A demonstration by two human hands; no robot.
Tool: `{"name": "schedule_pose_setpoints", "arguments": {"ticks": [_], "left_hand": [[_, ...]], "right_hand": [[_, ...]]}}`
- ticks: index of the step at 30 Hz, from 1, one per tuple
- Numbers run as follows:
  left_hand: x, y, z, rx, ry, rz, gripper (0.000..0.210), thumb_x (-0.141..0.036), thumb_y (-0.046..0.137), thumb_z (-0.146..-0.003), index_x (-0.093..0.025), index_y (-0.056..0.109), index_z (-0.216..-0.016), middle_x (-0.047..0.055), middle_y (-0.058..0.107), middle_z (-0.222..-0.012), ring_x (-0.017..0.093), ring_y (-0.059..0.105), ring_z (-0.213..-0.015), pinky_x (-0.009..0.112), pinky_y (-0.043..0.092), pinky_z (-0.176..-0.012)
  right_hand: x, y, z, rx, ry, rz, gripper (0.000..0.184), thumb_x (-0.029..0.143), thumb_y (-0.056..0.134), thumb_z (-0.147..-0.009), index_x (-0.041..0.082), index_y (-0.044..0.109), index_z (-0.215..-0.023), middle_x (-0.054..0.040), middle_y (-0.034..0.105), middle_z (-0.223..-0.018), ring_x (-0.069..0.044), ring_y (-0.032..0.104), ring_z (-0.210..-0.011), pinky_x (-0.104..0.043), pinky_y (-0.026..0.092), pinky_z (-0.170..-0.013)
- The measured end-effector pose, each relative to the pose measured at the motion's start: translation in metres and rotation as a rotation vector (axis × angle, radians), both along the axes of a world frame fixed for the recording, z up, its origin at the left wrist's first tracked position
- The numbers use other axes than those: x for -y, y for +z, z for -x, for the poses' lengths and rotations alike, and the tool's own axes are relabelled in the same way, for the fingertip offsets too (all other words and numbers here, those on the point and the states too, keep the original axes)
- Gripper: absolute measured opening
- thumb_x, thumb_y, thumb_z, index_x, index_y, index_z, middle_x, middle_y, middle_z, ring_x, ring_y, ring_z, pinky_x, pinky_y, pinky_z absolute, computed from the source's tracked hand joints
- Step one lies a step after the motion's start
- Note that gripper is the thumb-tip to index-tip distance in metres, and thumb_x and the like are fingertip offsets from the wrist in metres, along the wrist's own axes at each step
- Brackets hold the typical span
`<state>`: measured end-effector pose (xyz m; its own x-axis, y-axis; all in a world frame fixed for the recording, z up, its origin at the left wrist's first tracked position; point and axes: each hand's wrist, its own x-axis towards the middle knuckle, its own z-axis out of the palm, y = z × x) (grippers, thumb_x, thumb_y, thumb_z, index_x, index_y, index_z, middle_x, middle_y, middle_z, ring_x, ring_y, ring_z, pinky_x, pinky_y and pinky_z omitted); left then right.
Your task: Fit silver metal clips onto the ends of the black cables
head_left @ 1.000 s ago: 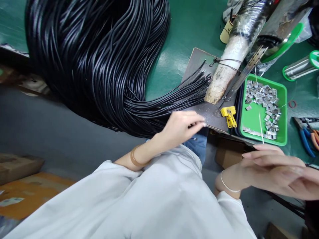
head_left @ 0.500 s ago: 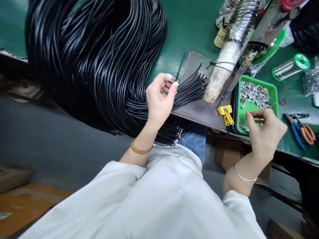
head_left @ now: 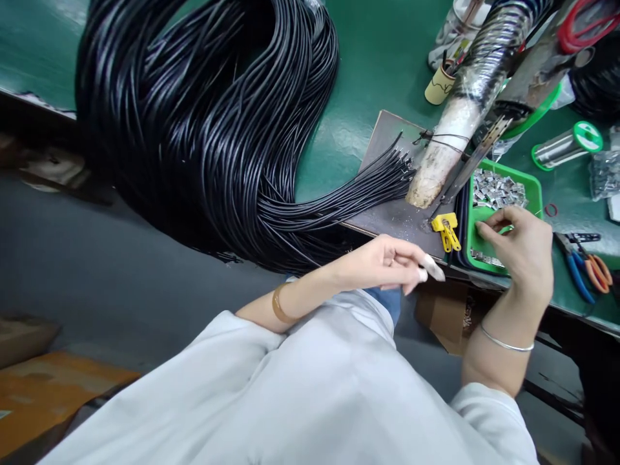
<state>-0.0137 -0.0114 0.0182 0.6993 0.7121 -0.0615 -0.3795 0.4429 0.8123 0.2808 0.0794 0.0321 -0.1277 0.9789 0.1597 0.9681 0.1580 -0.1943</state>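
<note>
Across the board [head_left: 397, 226], cables [head_left: 363, 194] seemingly rightward

The cables [head_left: 232, 129] are black; the counter [head_left: 372, 64], deep green; the tray [head_left: 535, 190], brighter green; the small metal pieces [head_left: 498, 190], silver; the clip [head_left: 446, 227], yellow; the shirt [head_left: 310, 387], plain white.

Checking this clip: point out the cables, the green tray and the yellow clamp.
Cables [head_left: 232, 152]: head view, on the middle of their thick looped part.
Green tray [head_left: 535, 192]: head view, on its right wall.
Yellow clamp [head_left: 444, 223]: head view, on its wide end.
</note>
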Motion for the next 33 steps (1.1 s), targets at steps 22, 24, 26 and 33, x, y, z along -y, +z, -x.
{"name": "schedule_pose_setpoints", "arguments": {"ticks": [22, 24, 26, 33], "left_hand": [[-0.015, -0.003, -0.020, -0.254, 0.530, -0.142, 0.013, -0.018, 0.071, -0.077, -0.011, 0.060, -0.076, -0.004, 0.058, -0.062, 0.003, 0.050, -0.053, 0.014, 0.040, -0.051], [-0.015, -0.003, -0.020, -0.249, 0.535, -0.197, 0.011, -0.017, 0.072, -0.076, -0.010, 0.063, -0.077, -0.003, 0.060, -0.065, 0.003, 0.051, -0.056, 0.014, 0.043, -0.054], [-0.013, -0.004, -0.021, -0.257, 0.556, -0.262, 0.009, -0.016, 0.072, -0.077, -0.010, 0.066, -0.077, -0.001, 0.063, -0.069, 0.004, 0.054, -0.060, 0.015, 0.046, -0.058], [-0.012, -0.015, -0.016, -0.586, 0.651, -0.716, 0.014, -0.024, 0.063, -0.089, -0.014, 0.074, -0.088, 0.003, 0.071, -0.079, 0.007, 0.051, -0.060, 0.021, 0.041, -0.059]], "right_hand": [[0.093, -0.007, 0.119, -0.871, 0.080, -0.360, 0.006, 0.015, 0.073, -0.081, 0.020, 0.071, -0.082, -0.0024, 0.074, -0.091, -0.016, 0.071, -0.087, -0.034, 0.062, -0.076], [0.091, -0.013, 0.119, -0.901, 0.109, -0.269, 0.007, 0.016, 0.071, -0.083, 0.022, 0.073, -0.086, -0.0024, 0.074, -0.095, -0.015, 0.071, -0.089, -0.031, 0.061, -0.074], [0.090, -0.015, 0.119, -0.959, 0.129, -0.199, 0.008, 0.016, 0.070, -0.084, 0.022, 0.073, -0.087, -0.0025, 0.074, -0.097, -0.015, 0.071, -0.090, -0.028, 0.060, -0.071], [0.092, -0.014, 0.115, -0.748, 0.191, -0.278, 0.014, 0.012, 0.069, -0.084, 0.023, 0.073, -0.091, -0.0021, 0.075, -0.100, -0.016, 0.071, -0.093, -0.032, 0.061, -0.080]]}}
